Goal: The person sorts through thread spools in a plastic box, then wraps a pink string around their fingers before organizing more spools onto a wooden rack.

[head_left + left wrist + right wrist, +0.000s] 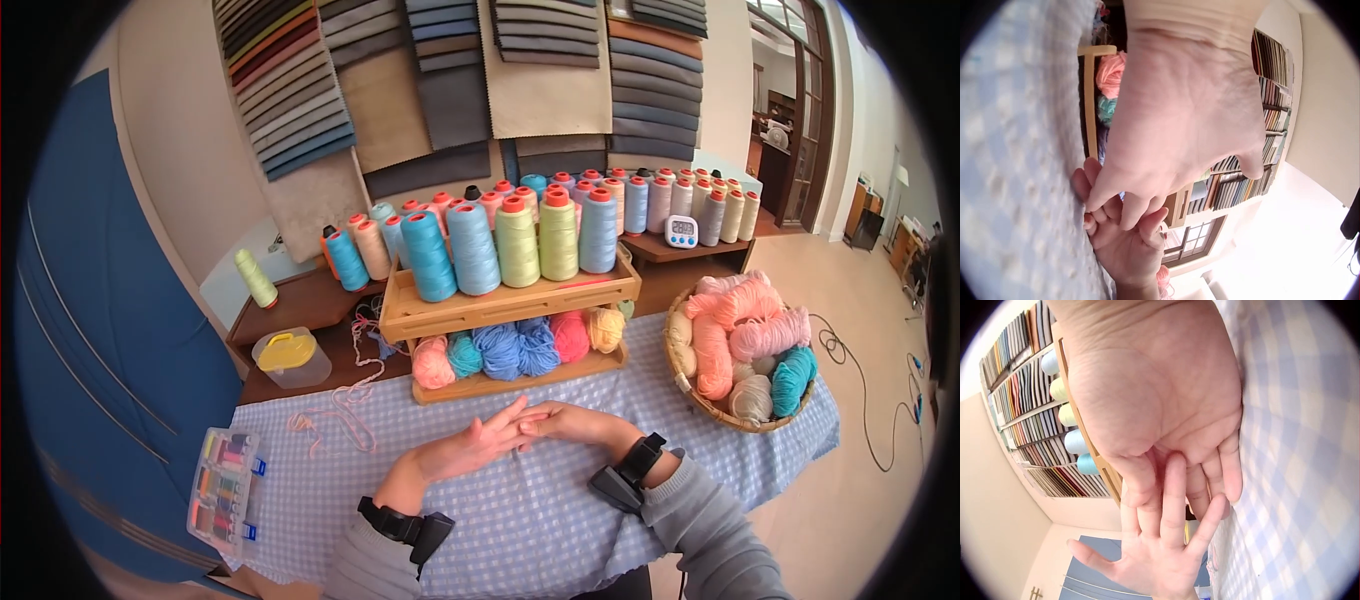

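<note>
Left hand: the left hand (455, 452) lies low over the checked cloth (540, 520) of the worktop, fingers (505, 418) straight and slightly spread, holding nothing.
Right hand: the right hand (565, 422) lies just beside it, fingers loosely extended, holding nothing.
Contact: the fingertips of both hands overlap and touch at the middle of the cloth; the right wrist view shows left fingers (1172, 487) laid against the right palm (1147, 381), and the left wrist view shows right fingers (1099, 215) tucked under the left hand (1179, 119).
Nearest object: wooden rack (510, 305), directly beyond the hands and apart from them.
Rack, upper tier: upright thread cones (515, 240) in blue, green and yellow shades.
Rack, lower tier: yarn balls (520, 345) in pink, teal, blue and tan.
Basket: wicker basket (690, 385) at the right of the worktop, holding pink, cream and teal yarn skeins (745, 335).
Left edge: clear bobbin box (222, 490) on the cloth corner.
Rear: lidded tub (290, 357), digital timer (681, 231), fabric swatches (450, 70) on the wall.
</note>
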The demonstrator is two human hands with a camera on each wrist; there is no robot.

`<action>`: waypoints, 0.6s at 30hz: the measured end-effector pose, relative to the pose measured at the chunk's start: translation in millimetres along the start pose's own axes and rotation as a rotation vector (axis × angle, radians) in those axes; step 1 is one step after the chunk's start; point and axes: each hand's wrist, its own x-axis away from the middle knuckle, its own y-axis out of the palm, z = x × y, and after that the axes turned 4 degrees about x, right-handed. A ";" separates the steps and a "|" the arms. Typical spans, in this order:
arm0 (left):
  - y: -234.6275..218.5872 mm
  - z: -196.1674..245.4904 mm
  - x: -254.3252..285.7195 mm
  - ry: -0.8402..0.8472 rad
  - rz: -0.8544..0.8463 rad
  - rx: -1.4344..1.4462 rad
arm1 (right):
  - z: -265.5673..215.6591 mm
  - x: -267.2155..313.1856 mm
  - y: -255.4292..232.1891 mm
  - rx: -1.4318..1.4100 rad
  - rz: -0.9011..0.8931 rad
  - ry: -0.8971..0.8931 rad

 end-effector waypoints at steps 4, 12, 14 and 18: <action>1.9 0.7 -5.2 0.004 0.080 -0.024 | 7.9 -3.9 -2.6 -0.208 -0.023 -0.061; 33.5 31.8 10.3 -0.111 0.310 -0.357 | 4.2 -0.8 -3.4 -0.085 -0.027 -0.029; 42.1 44.9 28.5 -0.107 0.306 -0.430 | -1.8 -0.2 -2.1 -0.105 -0.046 -0.026; 54.6 62.4 86.4 -0.189 0.590 -0.436 | -18.2 6.2 3.8 -0.082 -0.040 -0.003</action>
